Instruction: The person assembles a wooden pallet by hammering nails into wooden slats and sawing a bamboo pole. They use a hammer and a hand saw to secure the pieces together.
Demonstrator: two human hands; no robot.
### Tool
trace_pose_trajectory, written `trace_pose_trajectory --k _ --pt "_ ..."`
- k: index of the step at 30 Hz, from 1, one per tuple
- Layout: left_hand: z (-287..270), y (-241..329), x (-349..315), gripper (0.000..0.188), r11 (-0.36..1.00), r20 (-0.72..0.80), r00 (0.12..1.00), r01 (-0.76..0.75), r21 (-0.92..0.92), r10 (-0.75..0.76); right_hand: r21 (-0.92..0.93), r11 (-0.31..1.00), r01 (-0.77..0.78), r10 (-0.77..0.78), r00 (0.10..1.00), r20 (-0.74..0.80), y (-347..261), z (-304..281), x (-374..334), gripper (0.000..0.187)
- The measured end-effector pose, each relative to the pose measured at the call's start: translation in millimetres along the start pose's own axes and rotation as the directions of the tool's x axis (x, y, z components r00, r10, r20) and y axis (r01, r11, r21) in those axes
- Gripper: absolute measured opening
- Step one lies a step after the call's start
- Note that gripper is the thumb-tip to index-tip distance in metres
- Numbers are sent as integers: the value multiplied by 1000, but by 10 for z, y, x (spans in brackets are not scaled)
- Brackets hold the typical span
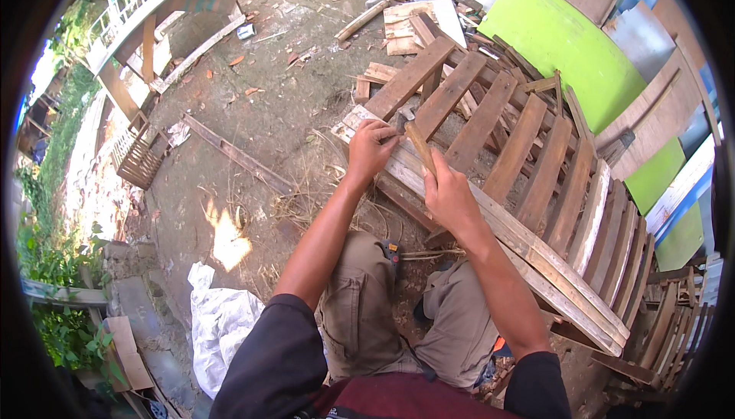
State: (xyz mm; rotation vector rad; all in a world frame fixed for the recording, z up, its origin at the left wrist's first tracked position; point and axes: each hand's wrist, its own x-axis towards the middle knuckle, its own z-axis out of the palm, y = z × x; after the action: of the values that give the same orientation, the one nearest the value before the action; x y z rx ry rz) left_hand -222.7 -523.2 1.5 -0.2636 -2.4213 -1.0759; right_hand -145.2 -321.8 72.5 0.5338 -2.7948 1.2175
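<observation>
My right hand (448, 193) is closed round the wooden handle of a hammer (419, 145). The small dark head at its far end is hard to make out. Just left of it, my left hand (373, 147) is closed in a pinch at the far end of a long whitish plank (490, 208); whatever is between the fingertips is too small to name. The plank lies along the near edge of a brown slatted wooden frame (528, 147), with another pale board beside it. Both hands are above the plank's far end, close together.
Loose timber (417, 24) is heaped behind the frame. A bright green panel (563, 51) leans at the right. At the left are a slatted crate (138, 155), a narrow board (237, 155) on the dirt and a white sack (222, 327) near my leg. More slatted wood stands at lower right.
</observation>
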Motion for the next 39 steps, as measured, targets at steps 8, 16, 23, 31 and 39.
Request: trace_pose_trajectory --k 8,16,23,31,39 --pt "3 13 -41 20 999 3 1000 21 -27 -21 21 1000 13 -12 999 -36 -79 -38 -28 45" --pt "-13 8 -12 19 999 22 999 30 -35 -30 31 999 8 -6 999 -38 -47 -30 27 46" --pt "-16 31 -15 17 999 19 1000 20 -35 -20 20 1000 8 -8 1000 -27 -115 -54 -26 47" --pt "-34 -4 -2 25 986 -93 995 -45 -158 30 -8 999 -32 32 999 4 -95 -91 34 46" --pt "30 -87 -42 22 990 -183 974 -136 -19 131 5 1000 -3 3 1000 0 -98 -51 57 45"
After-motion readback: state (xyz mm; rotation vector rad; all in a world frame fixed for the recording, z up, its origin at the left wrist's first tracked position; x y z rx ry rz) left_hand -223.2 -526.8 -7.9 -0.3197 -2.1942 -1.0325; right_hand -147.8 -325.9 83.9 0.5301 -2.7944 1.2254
